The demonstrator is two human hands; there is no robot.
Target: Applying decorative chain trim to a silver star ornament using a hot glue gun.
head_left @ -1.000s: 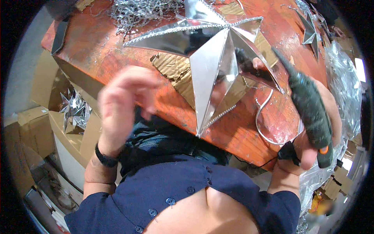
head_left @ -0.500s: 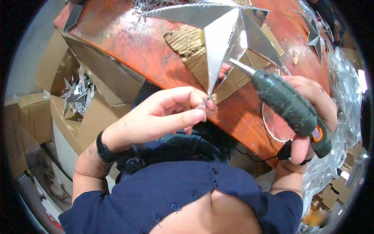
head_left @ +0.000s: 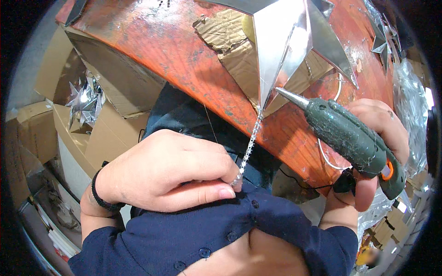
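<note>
- At the star's lowest tip, a glittery trim strip hangs over the table edge; its top end looks attached, the rest loose.
- Left hand, below the star, pinches the strip's lower end.
- Right hand, right of the star, grips a glue gun, nozzle just beside the tip; gluing along that edge seems unfinished.

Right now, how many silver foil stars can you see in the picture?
3. One large star lies on the orange table by the glue gun; a smaller one at the table's far right; one among cardboard boxes lower left. Others may be hidden.
</note>
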